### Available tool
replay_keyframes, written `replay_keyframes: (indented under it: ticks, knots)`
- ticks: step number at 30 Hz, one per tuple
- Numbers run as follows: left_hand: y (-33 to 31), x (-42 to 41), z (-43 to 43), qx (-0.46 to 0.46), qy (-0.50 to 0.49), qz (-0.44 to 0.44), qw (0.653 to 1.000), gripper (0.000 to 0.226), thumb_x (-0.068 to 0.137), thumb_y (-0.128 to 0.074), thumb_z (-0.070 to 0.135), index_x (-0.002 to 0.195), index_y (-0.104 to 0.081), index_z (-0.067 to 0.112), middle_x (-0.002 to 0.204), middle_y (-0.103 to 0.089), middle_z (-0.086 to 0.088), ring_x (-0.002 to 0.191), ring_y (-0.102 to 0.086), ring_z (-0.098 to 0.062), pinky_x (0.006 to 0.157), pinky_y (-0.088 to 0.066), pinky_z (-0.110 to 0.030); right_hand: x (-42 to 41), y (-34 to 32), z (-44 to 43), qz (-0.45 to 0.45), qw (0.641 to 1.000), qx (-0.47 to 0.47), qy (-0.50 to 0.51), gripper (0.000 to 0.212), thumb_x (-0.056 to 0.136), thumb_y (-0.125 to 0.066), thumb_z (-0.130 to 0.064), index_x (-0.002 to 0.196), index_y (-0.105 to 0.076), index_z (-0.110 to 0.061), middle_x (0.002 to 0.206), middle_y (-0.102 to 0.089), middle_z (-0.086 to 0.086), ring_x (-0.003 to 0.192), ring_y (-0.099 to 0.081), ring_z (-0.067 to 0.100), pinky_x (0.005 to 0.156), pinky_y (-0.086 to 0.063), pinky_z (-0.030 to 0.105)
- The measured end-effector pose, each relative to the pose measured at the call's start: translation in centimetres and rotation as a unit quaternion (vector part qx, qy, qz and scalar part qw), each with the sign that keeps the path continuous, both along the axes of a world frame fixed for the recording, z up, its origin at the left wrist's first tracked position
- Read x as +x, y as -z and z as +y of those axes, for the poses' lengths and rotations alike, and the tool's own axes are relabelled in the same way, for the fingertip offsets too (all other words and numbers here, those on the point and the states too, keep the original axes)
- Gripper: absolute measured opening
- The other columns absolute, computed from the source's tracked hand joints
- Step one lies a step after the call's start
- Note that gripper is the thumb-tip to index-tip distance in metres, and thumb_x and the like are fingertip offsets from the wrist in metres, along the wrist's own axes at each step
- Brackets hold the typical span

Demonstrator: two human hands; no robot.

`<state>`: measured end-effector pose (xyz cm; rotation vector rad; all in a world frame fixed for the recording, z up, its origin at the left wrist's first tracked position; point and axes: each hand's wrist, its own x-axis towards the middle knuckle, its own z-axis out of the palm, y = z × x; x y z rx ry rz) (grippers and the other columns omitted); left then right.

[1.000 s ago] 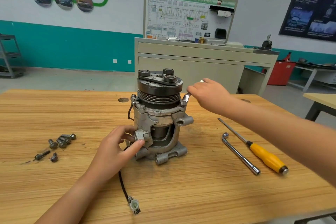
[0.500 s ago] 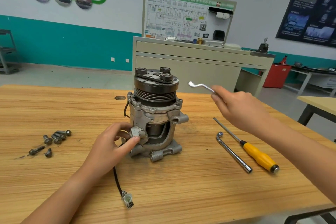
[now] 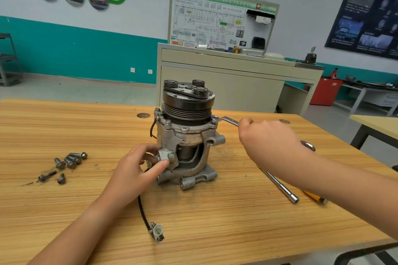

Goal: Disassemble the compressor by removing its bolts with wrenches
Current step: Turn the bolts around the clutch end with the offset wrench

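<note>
Head view: the compressor [image 3: 185,135] stands upright at the centre of the frame on the table [image 3: 215,221], pulley on top. The left hand [image 3: 137,170] grips a lug low on its left side, thumb and fingers curled round it. The right hand [image 3: 265,137], right of centre, is closed round the wrench [image 3: 226,120], whose far end sits on a flange bolt [image 3: 215,118]. Loose bolts [image 3: 69,161] lie at the left.

The casting looks heavy and rigid but top-heavy, so it will probably twist under torque. The low lug is a sound bracing point. The thin wrench could slip off the bolt head.
</note>
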<state>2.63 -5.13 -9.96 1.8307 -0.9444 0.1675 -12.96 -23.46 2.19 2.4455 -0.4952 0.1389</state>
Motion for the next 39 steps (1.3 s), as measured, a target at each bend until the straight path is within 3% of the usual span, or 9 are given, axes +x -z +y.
replay_keyframes:
  ticks: [3, 7, 11, 18, 26, 31, 33, 36, 39]
  knots:
    - [0.0, 0.0, 0.0, 0.003, 0.002, 0.000, 1.000, 0.030, 0.080, -0.070, 0.026, 0.095, -0.051, 0.043, 0.096, -0.062, 0.012, 0.090, -0.057, 0.010, 0.078, -0.040, -0.014, 0.1, -0.3, 0.2, 0.016, 1.000, -0.020, 0.008, 0.043, 0.093, -0.039, -0.002, 0.133, -0.026, 0.008, 0.076, -0.052, 0.006, 0.052, -0.036, 0.020, 0.036, -0.020, 0.026]
    - [-0.1, 0.1, 0.0, 0.003, 0.005, 0.001, 1.000, 0.028, 0.080, -0.071, 0.026, 0.095, -0.052, 0.042, 0.096, -0.062, 0.011, 0.088, -0.058, 0.009, 0.077, -0.040, -0.012, 0.3, -1.8, 0.6, 0.043, 0.999, -0.022, 0.019, 0.024, 0.096, -0.038, -0.012, 0.117, -0.044, -0.003, 0.062, -0.030, 0.000, 0.047, -0.030, 0.014, 0.038, -0.025, 0.023]
    - [-0.1, 0.1, 0.0, 0.008, 0.006, -0.003, 1.000, 0.030, 0.080, -0.070, 0.026, 0.095, -0.051, 0.043, 0.096, -0.062, 0.012, 0.089, -0.057, 0.010, 0.075, -0.039, -0.010, 0.5, -2.1, 1.5, 0.053, 0.998, -0.002, 0.030, 0.019, 0.096, -0.040, -0.011, 0.112, -0.049, -0.007, 0.063, -0.028, 0.001, 0.048, -0.029, 0.014, 0.039, -0.028, 0.023]
    - [-0.3, -0.1, 0.0, 0.002, 0.011, 0.005, 1.000, 0.028, 0.081, -0.070, 0.023, 0.094, -0.053, 0.040, 0.096, -0.063, 0.011, 0.086, -0.058, 0.011, 0.078, -0.039, -0.013, 0.2, -1.9, 0.8, 0.049, 0.998, 0.016, 0.025, 0.018, 0.094, -0.041, -0.004, 0.111, -0.046, -0.004, 0.063, -0.029, 0.001, 0.048, -0.031, 0.013, 0.040, -0.030, 0.023]
    - [-0.2, -0.1, 0.0, 0.000, 0.011, 0.008, 1.000, 0.028, 0.080, -0.070, 0.024, 0.095, -0.053, 0.041, 0.096, -0.062, 0.014, 0.085, -0.058, 0.011, 0.076, -0.039, -0.013, 0.5, -0.6, -1.3, 0.053, 0.997, -0.055, -0.027, 0.047, 0.094, -0.038, 0.000, 0.137, -0.021, 0.006, 0.057, -0.032, 0.004, 0.044, -0.033, 0.017, 0.036, -0.025, 0.025]
    - [-0.1, 0.1, 0.1, 0.003, 0.011, 0.010, 1.000, 0.027, 0.080, -0.070, 0.025, 0.096, -0.054, 0.040, 0.097, -0.063, 0.012, 0.085, -0.059, 0.008, 0.076, -0.041, -0.012, 1.3, -0.8, -4.4, 0.040, 0.995, -0.078, -0.051, 0.036, 0.093, -0.041, -0.004, 0.127, -0.032, -0.003, 0.059, -0.035, 0.000, 0.047, -0.035, 0.014, 0.039, -0.024, 0.025]
    - [-0.1, 0.2, 0.0, 0.001, 0.010, 0.008, 1.000, 0.028, 0.079, -0.071, 0.025, 0.095, -0.054, 0.040, 0.097, -0.063, 0.012, 0.085, -0.059, 0.007, 0.075, -0.041, -0.011, 2.6, -1.3, -5.7, 0.016, 0.995, -0.071, -0.064, 0.028, 0.092, -0.044, -0.004, 0.118, -0.037, -0.008, 0.066, -0.039, 0.000, 0.053, -0.040, 0.016, 0.047, -0.031, 0.026]
    - [-0.1, 0.2, 0.1, 0.000, 0.011, 0.007, 1.000, 0.028, 0.079, -0.071, 0.025, 0.096, -0.054, 0.040, 0.097, -0.063, 0.011, 0.086, -0.059, 0.008, 0.073, -0.043, -0.010, 4.9, -0.7, -7.5, -0.039, 0.988, -0.083, -0.125, 0.029, 0.090, -0.048, 0.000, 0.118, -0.047, -0.005, 0.098, -0.062, 0.009, 0.089, -0.060, 0.026, 0.090, -0.042, 0.038]
    - [-0.1, 0.1, 0.0, -0.004, 0.008, 0.005, 1.000, 0.029, 0.080, -0.070, 0.025, 0.096, -0.053, 0.042, 0.097, -0.062, 0.013, 0.088, -0.058, 0.009, 0.073, -0.044, -0.009, 7.5, 0.9, -8.3, -0.213, 0.943, -0.069, -0.246, 0.021, 0.068, -0.070, 0.012, 0.088, -0.068, 0.002, 0.087, -0.071, 0.016, 0.079, -0.069, 0.027, 0.084, -0.049, 0.051]
